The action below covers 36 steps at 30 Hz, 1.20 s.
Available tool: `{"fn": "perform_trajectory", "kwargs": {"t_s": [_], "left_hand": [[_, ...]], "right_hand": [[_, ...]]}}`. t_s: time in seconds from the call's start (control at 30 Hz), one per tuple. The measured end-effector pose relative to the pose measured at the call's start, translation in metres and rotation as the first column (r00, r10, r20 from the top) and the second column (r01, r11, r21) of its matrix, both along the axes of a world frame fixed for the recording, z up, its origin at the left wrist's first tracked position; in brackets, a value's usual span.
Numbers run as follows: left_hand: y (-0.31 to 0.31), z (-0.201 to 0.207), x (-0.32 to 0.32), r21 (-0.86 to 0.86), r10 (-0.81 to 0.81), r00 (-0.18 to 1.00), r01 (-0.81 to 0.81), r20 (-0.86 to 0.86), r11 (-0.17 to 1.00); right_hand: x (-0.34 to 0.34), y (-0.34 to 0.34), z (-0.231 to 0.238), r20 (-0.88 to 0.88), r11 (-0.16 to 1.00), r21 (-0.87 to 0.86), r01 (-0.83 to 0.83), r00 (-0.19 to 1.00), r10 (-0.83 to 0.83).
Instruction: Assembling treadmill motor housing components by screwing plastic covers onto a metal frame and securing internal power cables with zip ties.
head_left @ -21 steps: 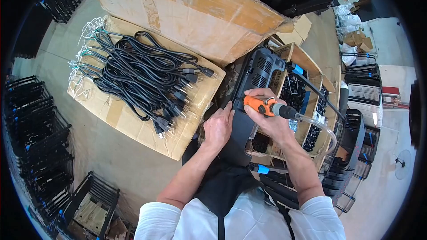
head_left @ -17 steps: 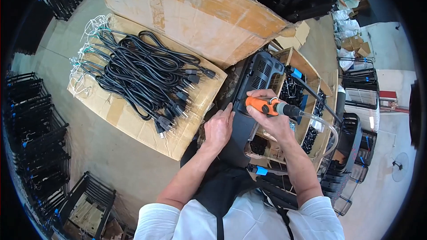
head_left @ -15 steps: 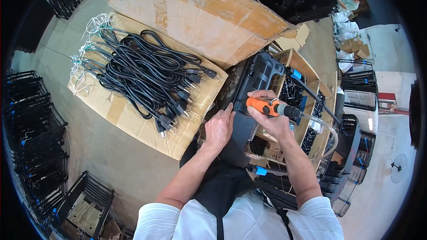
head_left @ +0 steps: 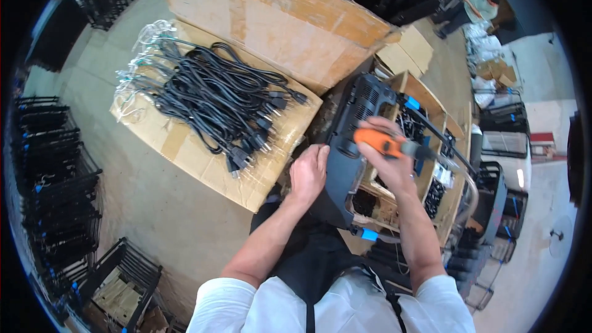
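A long black plastic housing (head_left: 345,176) with slotted vents lies in front of me, tilted across a black frame with blue-wrapped tube ends. My left hand (head_left: 306,172) is closed at its left edge, thumb and fingers together; the fingertips are partly hidden. Over the housing's right side, my right hand (head_left: 390,163) is wrapped round an orange air screwdriver (head_left: 377,142), blurred by motion. A clear hose (head_left: 472,194) trails from the tool toward the right. The screwdriver's tip is too blurred to make out.
Left of the housing, a cardboard box (head_left: 206,169) bears a bundle of black power cords (head_left: 216,95). A cardboard sheet (head_left: 271,18) stands behind it. On the right is a wooden parts bin (head_left: 439,111) with small black parts. Stacked black frames (head_left: 52,172) line the left; a person (head_left: 481,9) is far right.
My right hand has moved slightly right with the screwdriver and is now blurred. The left hand stays at the housing's edge, its index finger more drawn in. The whole view has shifted a little.
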<state>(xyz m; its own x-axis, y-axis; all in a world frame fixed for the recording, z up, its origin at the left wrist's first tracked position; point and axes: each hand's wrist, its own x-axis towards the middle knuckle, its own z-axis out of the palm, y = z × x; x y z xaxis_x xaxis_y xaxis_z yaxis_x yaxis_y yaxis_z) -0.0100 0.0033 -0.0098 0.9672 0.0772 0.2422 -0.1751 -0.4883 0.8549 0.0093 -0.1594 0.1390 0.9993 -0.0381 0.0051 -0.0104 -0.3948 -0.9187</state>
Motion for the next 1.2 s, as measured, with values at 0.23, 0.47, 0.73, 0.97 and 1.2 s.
{"fn": "perform_trajectory", "kwargs": {"t_s": [0.23, 0.47, 0.73, 0.97, 1.2], "left_hand": [[0.015, 0.056, -0.076, -0.826, -0.739, 0.472, -0.526, -0.481, 0.202], [-0.021, 0.052, -0.155, -0.888, -0.835, 0.388, -0.397, -0.39, 0.231], [-0.053, 0.032, -0.233, -0.864, -0.743, 0.441, -0.239, -0.503, 0.443], [-0.049, 0.037, -0.274, -0.841, -0.619, 0.569, -0.385, -0.541, 0.381], [-0.045, 0.035, -0.281, -0.796, -0.672, 0.448, -0.465, -0.589, 0.388]], "right_hand": [[-0.097, -0.039, 0.026, 0.075, 0.918, 0.34, 0.204, 0.967, -0.243], [-0.205, -0.073, 0.014, 0.078, 0.836, 0.497, 0.23, 0.948, -0.308], [-0.302, -0.103, 0.002, 0.114, 0.865, 0.446, 0.231, 0.944, -0.311], [-0.343, -0.105, -0.008, 0.066, 0.84, 0.507, 0.194, 0.963, -0.262], [-0.354, -0.089, -0.001, 0.047, 0.845, 0.502, 0.182, 0.97, -0.237]]}}
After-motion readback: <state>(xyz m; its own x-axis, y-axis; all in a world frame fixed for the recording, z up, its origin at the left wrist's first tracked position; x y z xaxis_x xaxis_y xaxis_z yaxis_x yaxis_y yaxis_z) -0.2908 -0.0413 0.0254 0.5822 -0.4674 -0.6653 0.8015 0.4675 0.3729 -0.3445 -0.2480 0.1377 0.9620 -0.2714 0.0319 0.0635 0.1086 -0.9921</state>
